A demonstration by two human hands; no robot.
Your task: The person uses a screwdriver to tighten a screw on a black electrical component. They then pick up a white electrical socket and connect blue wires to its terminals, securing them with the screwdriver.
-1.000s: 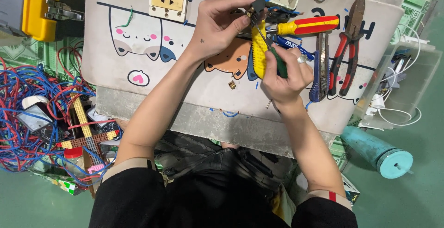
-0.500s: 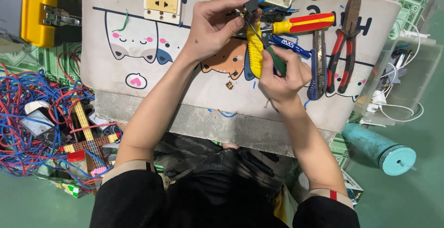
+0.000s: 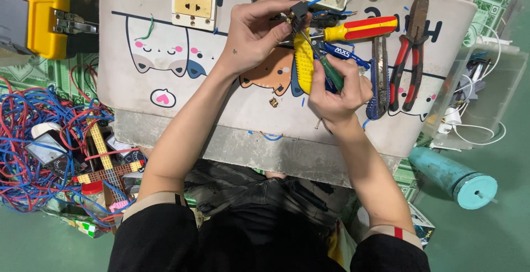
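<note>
While the left hand point(image 3: 251, 40) pinches a small black part point(image 3: 298, 11) above the surface point(image 3: 232, 112), the right hand point(image 3: 338, 87) closes its grip round a green-handled screwdriver point(image 3: 331, 73) aimed at that part. Judging from the head view, the tip could slip off and jab the left fingers, or a loose screw could drop among the bits below. Fingers hide the tip and the part's underside. A yellow tool point(image 3: 303, 65) lies partly covered between the hands; the pliers point(image 3: 408, 51) lie apart.
</note>
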